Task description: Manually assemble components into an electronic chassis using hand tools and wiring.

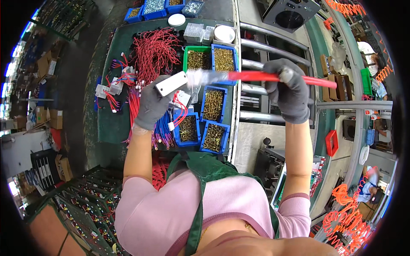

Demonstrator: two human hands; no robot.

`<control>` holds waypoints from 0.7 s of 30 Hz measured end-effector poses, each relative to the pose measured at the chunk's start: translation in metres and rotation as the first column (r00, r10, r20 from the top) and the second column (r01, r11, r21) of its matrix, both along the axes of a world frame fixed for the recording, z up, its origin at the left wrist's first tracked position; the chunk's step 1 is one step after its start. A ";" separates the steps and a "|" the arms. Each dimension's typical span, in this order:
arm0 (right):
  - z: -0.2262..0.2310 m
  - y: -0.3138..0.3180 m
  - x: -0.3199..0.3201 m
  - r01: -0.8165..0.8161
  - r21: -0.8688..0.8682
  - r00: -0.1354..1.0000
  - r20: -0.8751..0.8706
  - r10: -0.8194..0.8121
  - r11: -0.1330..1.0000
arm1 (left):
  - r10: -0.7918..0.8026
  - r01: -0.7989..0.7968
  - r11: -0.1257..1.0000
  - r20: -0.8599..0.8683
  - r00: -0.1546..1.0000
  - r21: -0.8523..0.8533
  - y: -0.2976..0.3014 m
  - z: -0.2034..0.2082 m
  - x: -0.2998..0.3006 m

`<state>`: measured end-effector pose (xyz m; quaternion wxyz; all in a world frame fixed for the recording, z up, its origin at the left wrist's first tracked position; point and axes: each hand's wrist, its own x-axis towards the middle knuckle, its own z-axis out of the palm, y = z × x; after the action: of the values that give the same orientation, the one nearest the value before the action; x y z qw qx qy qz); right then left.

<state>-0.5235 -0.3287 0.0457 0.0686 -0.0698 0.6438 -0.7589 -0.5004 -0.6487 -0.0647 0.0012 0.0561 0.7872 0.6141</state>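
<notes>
Left hand (153, 104), grey-gloved: fingers pinching a white block (171, 83). Right hand (289, 96), also gloved: fingers wrapped round a long red-handled tool (252, 76). Block smooth, oblong, small dark spots near its ends, held above the green table (112, 133); underside hidden. Tool tip pale, blurred; contact with block unclear. Beyond: twisted red wires (156, 53), blue plastic trays (212, 150) of brass-coloured metal parts

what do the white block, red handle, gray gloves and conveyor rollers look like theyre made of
White block: smooth plastic or painted metal; its even face leaves it open. Red handle: likely plastic, given its uniform, slightly shiny colour. Gray gloves: apparently fabric, perhaps coated, with a matte, creased surface. Conveyor rollers: most likely metal, from their silvery, streaked highlights.
</notes>
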 end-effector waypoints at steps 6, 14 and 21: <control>0.011 -0.027 -0.003 -0.120 0.081 0.986 0.124 0.110 0.989 | -0.079 0.057 0.991 -0.185 0.980 -0.123 0.014 0.002 -0.002; 0.029 -0.035 -0.001 -0.125 0.185 0.989 0.099 0.108 0.975 | -0.089 0.067 0.989 -0.171 0.981 -0.134 0.012 -0.002 -0.003; 0.047 -0.043 0.006 -0.147 0.273 0.981 0.165 0.104 0.951 | -0.097 0.054 0.981 -0.230 0.968 -0.185 0.015 -0.005 -0.001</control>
<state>-0.5175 -0.3717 0.0926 0.1740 -0.0435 0.7334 -0.6558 -0.5017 -0.6339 -0.0700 -0.0646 0.1590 0.8305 0.5299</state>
